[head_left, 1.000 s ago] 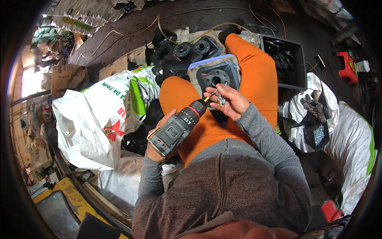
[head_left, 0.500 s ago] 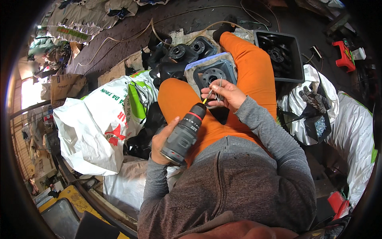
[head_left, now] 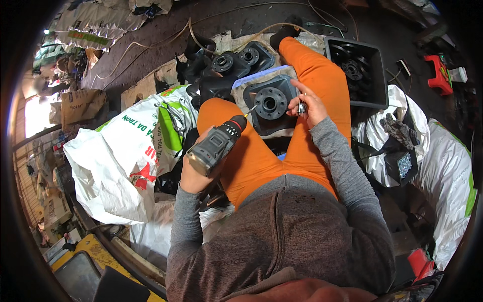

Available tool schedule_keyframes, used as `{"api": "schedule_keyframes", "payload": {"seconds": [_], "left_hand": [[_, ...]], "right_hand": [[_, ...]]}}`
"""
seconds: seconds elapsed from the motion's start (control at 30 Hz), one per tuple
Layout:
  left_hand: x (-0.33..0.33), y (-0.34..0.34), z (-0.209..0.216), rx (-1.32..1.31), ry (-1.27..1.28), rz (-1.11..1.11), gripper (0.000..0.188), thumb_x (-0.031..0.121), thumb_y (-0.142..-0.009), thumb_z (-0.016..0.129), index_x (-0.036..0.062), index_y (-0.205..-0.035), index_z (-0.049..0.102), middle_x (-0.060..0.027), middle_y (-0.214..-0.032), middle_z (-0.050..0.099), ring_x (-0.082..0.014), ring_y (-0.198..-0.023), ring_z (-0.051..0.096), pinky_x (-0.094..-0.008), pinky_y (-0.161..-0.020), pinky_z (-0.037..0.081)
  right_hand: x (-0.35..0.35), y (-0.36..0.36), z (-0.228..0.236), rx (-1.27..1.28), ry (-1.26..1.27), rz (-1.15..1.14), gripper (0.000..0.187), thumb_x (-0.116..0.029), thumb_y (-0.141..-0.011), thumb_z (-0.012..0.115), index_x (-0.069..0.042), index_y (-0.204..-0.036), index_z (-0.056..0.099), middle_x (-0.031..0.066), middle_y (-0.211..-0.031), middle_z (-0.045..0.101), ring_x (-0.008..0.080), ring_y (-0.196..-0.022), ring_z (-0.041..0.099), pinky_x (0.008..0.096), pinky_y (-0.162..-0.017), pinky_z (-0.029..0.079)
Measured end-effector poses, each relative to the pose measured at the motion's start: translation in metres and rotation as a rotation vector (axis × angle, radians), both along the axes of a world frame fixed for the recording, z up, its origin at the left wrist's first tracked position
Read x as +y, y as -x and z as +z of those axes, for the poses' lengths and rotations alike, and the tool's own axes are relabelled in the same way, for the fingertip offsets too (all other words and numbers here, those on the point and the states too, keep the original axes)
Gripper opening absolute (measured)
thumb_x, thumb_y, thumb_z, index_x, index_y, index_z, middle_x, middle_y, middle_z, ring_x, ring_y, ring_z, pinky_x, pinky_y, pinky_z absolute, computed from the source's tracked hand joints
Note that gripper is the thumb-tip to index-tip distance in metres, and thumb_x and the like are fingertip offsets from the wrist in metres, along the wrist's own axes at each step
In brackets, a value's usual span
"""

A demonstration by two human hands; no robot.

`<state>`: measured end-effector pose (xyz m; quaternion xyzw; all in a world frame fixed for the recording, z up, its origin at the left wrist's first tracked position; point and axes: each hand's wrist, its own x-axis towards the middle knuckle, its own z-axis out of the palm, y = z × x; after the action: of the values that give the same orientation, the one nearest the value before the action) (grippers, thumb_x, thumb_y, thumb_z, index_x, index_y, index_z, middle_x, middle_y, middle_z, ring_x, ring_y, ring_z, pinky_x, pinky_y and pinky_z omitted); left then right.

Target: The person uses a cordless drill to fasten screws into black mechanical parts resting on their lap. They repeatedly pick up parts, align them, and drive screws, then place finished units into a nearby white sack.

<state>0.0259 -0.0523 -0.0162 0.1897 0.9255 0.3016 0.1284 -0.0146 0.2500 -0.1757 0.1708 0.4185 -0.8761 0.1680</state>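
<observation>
My left hand [head_left: 193, 173] is wrapped round a black and grey cordless drill [head_left: 215, 147] with a red ring near its chuck. The yellow-tipped bit points up and right, and a thin metal piece, probably a screw, reaches to the left rim of a round flange [head_left: 271, 115] ringed with holes. That flange sits on a black square-based part [head_left: 253, 93] on a board between my knees. Just right of it, my right hand [head_left: 313, 106] is curled round several silver screws [head_left: 302, 107], with some fingers stretched out. Whether the screw tip touches the flange is hard to tell.
More black flanged parts [head_left: 223, 62] lie beyond my left knee. A dark crate [head_left: 381, 93] of similar parts stands past my right knee. White sacks [head_left: 121, 166] flank me, and a black box of screws [head_left: 404, 163] is at right. A hose [head_left: 190, 30] crosses the floor.
The drill has swung up and forward from my lap, its tip now at the flange. My right hand has left the drill tip and moved to the flange's right side, closing round the screws.
</observation>
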Motion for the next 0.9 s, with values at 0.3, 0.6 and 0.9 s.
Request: {"api": "schedule_keyframes", "payload": {"seconds": [0.3,0.6,0.9], "left_hand": [[0.011,0.028,-0.007,-0.209,-0.048,0.078,0.056,0.007,-0.073,0.07,0.0022,-0.127,0.053,-0.0152,-0.129,0.057,-0.0271,-0.113,0.06,-0.0325,-0.096,0.046],[0.028,0.051,-0.005,-0.284,0.012,0.065,0.054,0.005,-0.073,0.07,0.0003,-0.124,0.055,-0.0158,-0.123,0.06,-0.0239,-0.11,0.06,-0.0327,-0.095,0.045],[0.026,0.069,0.008,-0.232,0.016,-0.009,0.039,0.005,-0.074,0.07,0.0014,-0.113,0.061,-0.0131,-0.104,0.067,-0.0247,-0.093,0.064,-0.0326,-0.085,0.049]], "right_hand": [[-0.006,0.022,-0.027,0.092,-0.63,0.108,0.039,-0.023,-0.095,0.051,0.001,-0.126,0.055,0.0107,-0.1,0.067,0.019,-0.08,0.064,0.0298,-0.076,0.051],[-0.025,0.037,-0.021,0.038,-1.192,0.581,0.039,-0.032,-0.09,0.06,0.002,-0.11,0.064,0.0208,-0.1,0.068,0.0327,-0.096,0.065,0.0379,-0.084,0.049],[-0.02,0.022,-0.024,0.059,-0.501,0.284,0.029,-0.027,-0.093,0.061,0.001,-0.09,0.063,0.0007,-0.077,0.061,0.0067,-0.073,0.053,0.024,-0.067,0.045]]}}
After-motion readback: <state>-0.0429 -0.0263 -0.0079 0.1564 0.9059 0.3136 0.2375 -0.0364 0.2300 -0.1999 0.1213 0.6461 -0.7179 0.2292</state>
